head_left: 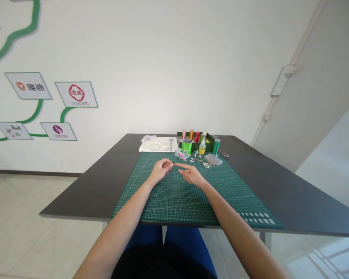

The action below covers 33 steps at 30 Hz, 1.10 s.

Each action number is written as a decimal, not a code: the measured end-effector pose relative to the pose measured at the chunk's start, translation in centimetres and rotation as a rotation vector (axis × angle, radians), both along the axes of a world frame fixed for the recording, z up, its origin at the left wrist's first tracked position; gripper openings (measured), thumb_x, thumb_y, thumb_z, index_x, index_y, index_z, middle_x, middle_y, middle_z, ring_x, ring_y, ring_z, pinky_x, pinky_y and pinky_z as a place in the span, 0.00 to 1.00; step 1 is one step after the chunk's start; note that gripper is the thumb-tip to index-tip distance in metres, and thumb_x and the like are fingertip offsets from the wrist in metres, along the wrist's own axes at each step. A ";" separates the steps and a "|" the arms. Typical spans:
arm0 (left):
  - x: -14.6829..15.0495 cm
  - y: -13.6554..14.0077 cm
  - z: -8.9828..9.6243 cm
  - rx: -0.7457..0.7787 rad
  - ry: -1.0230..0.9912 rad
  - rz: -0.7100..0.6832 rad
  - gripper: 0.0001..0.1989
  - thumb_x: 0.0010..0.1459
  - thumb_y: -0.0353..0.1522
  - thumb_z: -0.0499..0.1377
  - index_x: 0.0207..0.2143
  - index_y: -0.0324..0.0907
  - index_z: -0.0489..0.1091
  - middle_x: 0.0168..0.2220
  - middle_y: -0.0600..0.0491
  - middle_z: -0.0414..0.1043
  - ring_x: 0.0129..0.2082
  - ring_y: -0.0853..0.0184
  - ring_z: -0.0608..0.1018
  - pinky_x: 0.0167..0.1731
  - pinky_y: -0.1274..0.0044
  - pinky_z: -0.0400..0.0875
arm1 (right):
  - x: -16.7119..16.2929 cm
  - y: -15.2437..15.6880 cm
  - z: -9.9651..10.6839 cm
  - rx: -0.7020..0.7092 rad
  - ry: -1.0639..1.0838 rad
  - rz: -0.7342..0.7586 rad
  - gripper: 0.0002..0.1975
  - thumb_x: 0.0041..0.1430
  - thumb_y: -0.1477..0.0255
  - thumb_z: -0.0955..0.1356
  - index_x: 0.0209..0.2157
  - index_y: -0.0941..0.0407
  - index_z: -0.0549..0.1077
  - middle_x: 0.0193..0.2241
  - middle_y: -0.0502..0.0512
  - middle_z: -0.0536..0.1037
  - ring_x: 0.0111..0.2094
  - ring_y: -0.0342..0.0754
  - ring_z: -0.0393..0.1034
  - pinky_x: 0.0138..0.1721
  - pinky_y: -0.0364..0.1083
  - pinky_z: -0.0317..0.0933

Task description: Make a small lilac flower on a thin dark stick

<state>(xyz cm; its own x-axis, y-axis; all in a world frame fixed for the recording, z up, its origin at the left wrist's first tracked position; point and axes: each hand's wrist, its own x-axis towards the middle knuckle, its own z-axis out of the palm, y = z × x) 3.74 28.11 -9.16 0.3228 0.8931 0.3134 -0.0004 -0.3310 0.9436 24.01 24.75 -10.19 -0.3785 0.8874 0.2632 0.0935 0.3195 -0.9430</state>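
Note:
My left hand [161, 169] is over the green cutting mat [174, 197], thumb and fingers pinched together at a tiny dark thing too small to name. Facing it is my right hand [192, 176], its index finger stretched out so the tip meets or nearly meets that dark thing. The right thumb stands apart below, and no object shows in that hand. Just beyond the fingers lie a pink-purple flower-like piece [182, 155] and white-handled scissors [206, 165].
Behind the hands stand a green can [186, 147], a yellow glue bottle [202, 147], a green tube [216, 147] and a dark green box [211, 140] with several thread spools. A clear case [213, 159] lies at right, white paper sheets [157, 144] at back left.

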 end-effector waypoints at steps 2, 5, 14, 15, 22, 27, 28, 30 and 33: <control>0.0 0.0 0.0 0.003 0.011 0.001 0.18 0.54 0.44 0.66 0.35 0.39 0.71 0.22 0.59 0.66 0.16 0.75 0.66 0.16 0.82 0.58 | 0.0 0.0 -0.1 -0.001 0.003 0.001 0.35 0.62 0.59 0.68 0.64 0.67 0.68 0.09 0.36 0.58 0.12 0.38 0.47 0.16 0.40 0.47; 0.0 -0.1 0.0 0.012 0.022 0.003 0.18 0.54 0.44 0.66 0.35 0.39 0.70 0.20 0.60 0.64 0.16 0.75 0.65 0.16 0.82 0.58 | 0.1 0.1 -0.2 0.002 0.005 0.002 0.35 0.63 0.59 0.68 0.64 0.67 0.68 0.09 0.35 0.58 0.12 0.38 0.47 0.16 0.40 0.47; -0.2 -0.2 0.0 0.038 0.041 0.019 0.17 0.55 0.44 0.66 0.36 0.39 0.71 0.20 0.60 0.64 0.16 0.75 0.66 0.17 0.82 0.59 | 0.1 -0.1 0.0 -0.009 0.001 0.011 0.35 0.63 0.59 0.68 0.65 0.66 0.67 0.10 0.35 0.57 0.12 0.37 0.46 0.16 0.40 0.47; -0.2 -0.2 0.0 0.039 0.037 0.021 0.17 0.55 0.44 0.66 0.36 0.39 0.71 0.20 0.60 0.65 0.16 0.75 0.66 0.17 0.82 0.59 | 0.1 -0.2 0.1 -0.007 -0.001 0.008 0.35 0.63 0.59 0.68 0.64 0.67 0.67 0.10 0.35 0.57 0.12 0.37 0.46 0.16 0.40 0.47; -0.1 -0.3 0.1 -0.004 0.039 0.021 0.17 0.54 0.43 0.66 0.35 0.38 0.71 0.22 0.58 0.69 0.16 0.74 0.69 0.13 0.83 0.59 | 0.2 -0.1 0.0 -0.010 -0.015 0.008 0.34 0.63 0.59 0.68 0.64 0.67 0.68 0.10 0.36 0.58 0.12 0.38 0.47 0.17 0.40 0.48; 0.0 -0.3 -0.1 -0.025 0.002 -0.011 0.18 0.53 0.43 0.67 0.36 0.38 0.70 0.28 0.53 0.75 0.18 0.72 0.74 0.13 0.83 0.63 | 0.2 0.1 -0.3 -0.011 -0.009 0.009 0.34 0.62 0.59 0.68 0.63 0.66 0.69 0.10 0.36 0.57 0.12 0.38 0.47 0.16 0.40 0.47; 0.1 -0.2 -0.1 -0.032 -0.003 -0.019 0.18 0.53 0.43 0.67 0.36 0.38 0.69 0.27 0.53 0.75 0.18 0.72 0.74 0.13 0.82 0.64 | 0.2 0.1 -0.3 -0.017 -0.009 0.008 0.34 0.62 0.59 0.69 0.63 0.66 0.69 0.10 0.36 0.57 0.12 0.38 0.47 0.16 0.40 0.47; 0.1 -0.2 -0.1 -0.039 -0.003 -0.028 0.19 0.53 0.43 0.67 0.36 0.38 0.69 0.27 0.53 0.74 0.17 0.72 0.74 0.13 0.82 0.64 | 0.2 0.1 -0.4 -0.024 -0.012 0.005 0.34 0.62 0.59 0.69 0.63 0.66 0.69 0.10 0.36 0.57 0.12 0.37 0.46 0.16 0.40 0.46; 0.0 -0.3 0.0 -0.023 0.018 -0.024 0.18 0.54 0.43 0.66 0.36 0.38 0.69 0.26 0.54 0.74 0.15 0.73 0.72 0.13 0.82 0.62 | 0.2 0.1 -0.4 -0.023 -0.016 -0.002 0.34 0.62 0.58 0.69 0.63 0.65 0.69 0.10 0.36 0.57 0.12 0.37 0.47 0.16 0.40 0.46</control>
